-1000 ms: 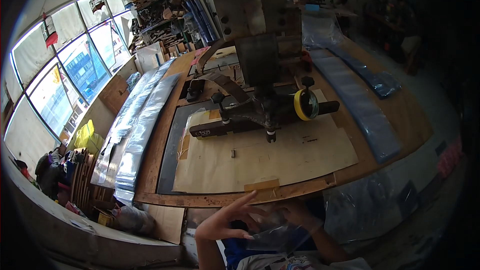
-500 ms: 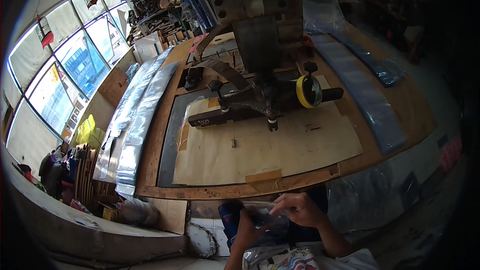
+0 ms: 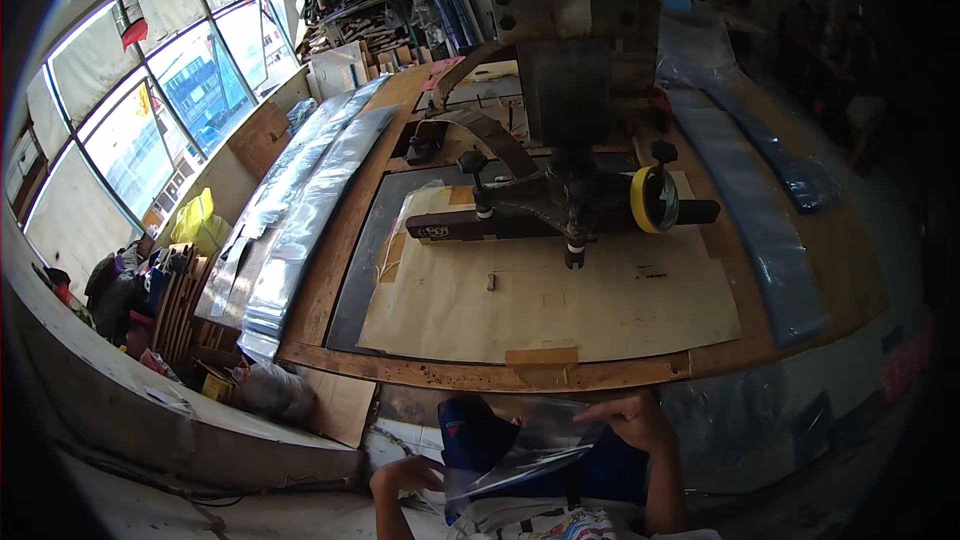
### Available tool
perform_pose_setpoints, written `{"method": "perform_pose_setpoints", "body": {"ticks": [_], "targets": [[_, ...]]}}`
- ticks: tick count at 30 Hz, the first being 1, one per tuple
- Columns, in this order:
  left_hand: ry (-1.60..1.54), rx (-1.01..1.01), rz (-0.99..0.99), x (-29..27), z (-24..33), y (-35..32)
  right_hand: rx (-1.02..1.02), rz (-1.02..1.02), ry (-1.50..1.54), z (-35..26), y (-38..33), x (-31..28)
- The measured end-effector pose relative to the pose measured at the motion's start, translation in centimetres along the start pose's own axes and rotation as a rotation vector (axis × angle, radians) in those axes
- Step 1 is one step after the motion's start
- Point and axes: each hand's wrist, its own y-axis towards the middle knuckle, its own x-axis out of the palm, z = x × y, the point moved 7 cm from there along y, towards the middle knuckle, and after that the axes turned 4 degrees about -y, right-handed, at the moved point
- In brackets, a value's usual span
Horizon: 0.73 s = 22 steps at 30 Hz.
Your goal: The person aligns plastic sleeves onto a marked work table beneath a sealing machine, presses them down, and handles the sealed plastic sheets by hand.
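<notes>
A clear, glossy plastic sheet (image 3: 540,445) is stretched over my lap, just in front of the table. My right hand (image 3: 640,422) pinches its upper right part, index finger pointing left along it. At its lower left edge, my left hand (image 3: 405,477) is bent with the fingers closed on the plastic; the fingertips are partly hidden. Beyond the sheet, a press with a dark metal bar (image 3: 450,228) stands over a cream board (image 3: 560,310) on the table. A roll of yellow tape (image 3: 640,202) hangs on the bar's right part.
Long stacks of clear plastic (image 3: 310,230) lie along the table's left side, and bluish plastic strips (image 3: 745,210) along its right. The wooden table edge (image 3: 400,368) runs close before my hands. Bundles and a yellow bag (image 3: 200,225) sit by the windows. People are dimly visible at far right.
My hands have moved apart, the left one left and down, the right one slightly right. The plastic between them, bunched before, is now spread out. The whole view has shifted a little.
</notes>
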Motion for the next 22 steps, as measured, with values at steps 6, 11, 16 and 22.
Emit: {"method": "perform_pose_setpoints", "body": {"ticks": [6,11,16,22], "targets": [[-0.208,0.341,0.362,-7.2,6.1,-12.3,0.338,-0.179,-0.168,7.1,-0.7,4.2],[-0.021,0.893,0.401,-10.4,16.0,-16.7,-0.026,-0.434,-0.036,-0.4,0.8,6.3],[-0.029,1.543,-0.059,-9.0,28.9,-14.3,-0.281,-0.329,0.196,-9.8,2.2,6.4],[-0.829,1.852,-0.760,-10.0,37.2,-8.8,-0.243,-0.067,0.177,-5.1,2.3,6.3]]}}
